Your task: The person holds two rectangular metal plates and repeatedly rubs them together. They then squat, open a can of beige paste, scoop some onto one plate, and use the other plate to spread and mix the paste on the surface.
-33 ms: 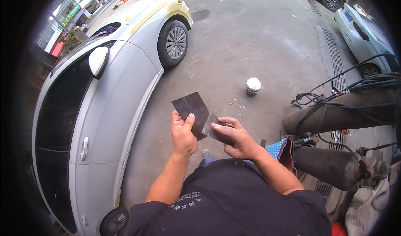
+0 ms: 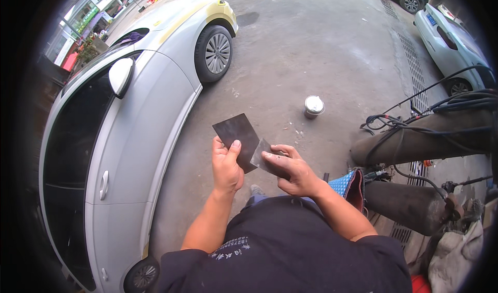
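Observation:
In front of my body my left hand (image 2: 226, 164) grips a dark, flat rectangular sheet of what looks like sandpaper (image 2: 237, 133), thumb on top and fingers beneath. A smaller, lighter grey piece (image 2: 259, 154), which also looks like sandpaper, is pinched in my right hand (image 2: 291, 169). Its pointed corner overlaps the lower right edge of the dark sheet. Dark material shows under my right palm; whether it is a backing block or a fold of the same piece I cannot tell. Pale dust marks my right fingers.
Along my left stands a silver-white car (image 2: 140, 116) with yellowish patches near its front wheel (image 2: 213, 53). A lidded tub (image 2: 314, 106) sits on the concrete ahead. To my right are dark cylinders (image 2: 415, 140), looped hoses (image 2: 391, 123) and a blue textured mat (image 2: 342, 185). Another white car (image 2: 448, 46) is farther right.

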Motion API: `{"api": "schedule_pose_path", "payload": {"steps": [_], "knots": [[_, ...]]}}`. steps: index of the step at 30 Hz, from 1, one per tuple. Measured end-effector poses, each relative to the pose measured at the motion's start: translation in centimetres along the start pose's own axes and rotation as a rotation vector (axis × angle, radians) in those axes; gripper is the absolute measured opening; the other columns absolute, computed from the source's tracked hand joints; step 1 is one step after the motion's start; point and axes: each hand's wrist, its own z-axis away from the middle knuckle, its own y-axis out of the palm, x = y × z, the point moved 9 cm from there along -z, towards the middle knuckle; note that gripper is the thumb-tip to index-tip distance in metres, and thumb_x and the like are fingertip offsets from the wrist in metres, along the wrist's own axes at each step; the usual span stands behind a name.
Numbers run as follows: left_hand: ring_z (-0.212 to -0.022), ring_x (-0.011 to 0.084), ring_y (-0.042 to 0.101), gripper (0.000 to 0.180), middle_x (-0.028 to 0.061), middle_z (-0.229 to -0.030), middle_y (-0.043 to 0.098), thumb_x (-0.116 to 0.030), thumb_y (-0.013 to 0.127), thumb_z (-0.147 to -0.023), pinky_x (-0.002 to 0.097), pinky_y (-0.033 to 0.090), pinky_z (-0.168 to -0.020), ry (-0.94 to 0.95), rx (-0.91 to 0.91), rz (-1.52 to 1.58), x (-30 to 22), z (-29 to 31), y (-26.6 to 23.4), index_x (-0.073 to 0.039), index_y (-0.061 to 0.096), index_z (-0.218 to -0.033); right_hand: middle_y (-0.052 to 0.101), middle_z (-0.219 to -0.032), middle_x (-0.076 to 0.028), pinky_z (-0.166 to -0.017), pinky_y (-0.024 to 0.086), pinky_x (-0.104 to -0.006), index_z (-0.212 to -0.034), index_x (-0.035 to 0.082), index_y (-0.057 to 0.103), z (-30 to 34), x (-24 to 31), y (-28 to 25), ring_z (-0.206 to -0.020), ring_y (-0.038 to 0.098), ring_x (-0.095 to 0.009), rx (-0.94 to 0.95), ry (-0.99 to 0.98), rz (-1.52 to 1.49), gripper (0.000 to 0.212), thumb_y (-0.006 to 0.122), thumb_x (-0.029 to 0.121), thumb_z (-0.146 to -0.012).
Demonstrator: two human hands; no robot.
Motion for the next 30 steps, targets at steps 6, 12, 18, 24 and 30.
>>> {"api": "schedule_pose_path", "payload": {"steps": [6, 12, 18, 24, 30], "knots": [[-0.101, 0.0210, 0.064, 0.024, 0.0115, -0.112, 0.063, 0.002, 0.053, -0.094, 0.0399, 0.054, -0.091, -0.096, -0.019, 0.087, -0.8, -1.0, -1.2, -0.007, 0.047, -0.115, 0.062, -0.127, -0.007, -0.099, 0.046, -0.0396, -0.133, 0.008, 0.056, 1.1, -4.4, 1.2, -0.121, 0.053, -0.032, 0.174, 0.229, 0.316, 0.063, 0.056, -0.008, -0.071], [-0.100, 0.0215, 0.064, 0.023, 0.0116, -0.110, 0.063, 0.001, 0.052, -0.094, 0.0407, 0.054, -0.090, -0.308, 0.011, 0.099, -1.1, -2.0, -3.5, -0.006, 0.047, -0.115, 0.060, -0.123, -0.010, -0.093, 0.049, -0.0323, -0.146, 0.006, 0.036, 0.4, -6.7, -2.6, -0.112, 0.058, -0.017, -0.227, 0.570, -0.893, 0.061, 0.057, 0.002, -0.090], [-0.100, 0.0208, 0.065, 0.023, 0.0113, -0.110, 0.063, -0.001, 0.051, -0.095, 0.0383, 0.053, -0.092, -0.443, 0.109, 0.156, 1.0, -1.7, -3.5, -0.005, 0.047, -0.118, 0.060, -0.091, 0.001, -0.070, 0.045, -0.0232, -0.150, 0.007, 0.030, -1.3, -4.9, 5.3, -0.082, 0.055, -0.006, 0.278, 0.645, -0.886, 0.069, 0.068, 0.016, -0.092], [-0.102, 0.0204, 0.064, 0.026, 0.0111, -0.113, 0.062, -0.001, 0.054, -0.094, 0.0363, 0.053, -0.093, -0.395, 0.120, 0.131, -1.0, -1.1, -4.8, -0.005, 0.046, -0.119, 0.057, -0.082, 0.001, -0.064, 0.044, -0.0213, -0.147, 0.003, 0.030, -4.4, -11.2, 3.7, -0.072, 0.053, -0.005, -0.014, 0.719, -0.592, 0.067, 0.067, 0.013, -0.092], [-0.095, 0.0159, 0.063, 0.022, 0.0109, -0.110, 0.062, 0.002, 0.050, -0.095, 0.0337, 0.054, -0.086, -0.015, -0.074, -0.093, -5.0, -2.4, -8.7, -0.003, 0.045, -0.116, 0.063, -0.087, -0.003, -0.066, 0.047, -0.0252, -0.147, 0.001, 0.029, -3.3, -9.1, 3.3, -0.076, 0.058, -0.008, -0.051, 0.690, -0.578, 0.068, 0.065, 0.014, -0.092]]}}
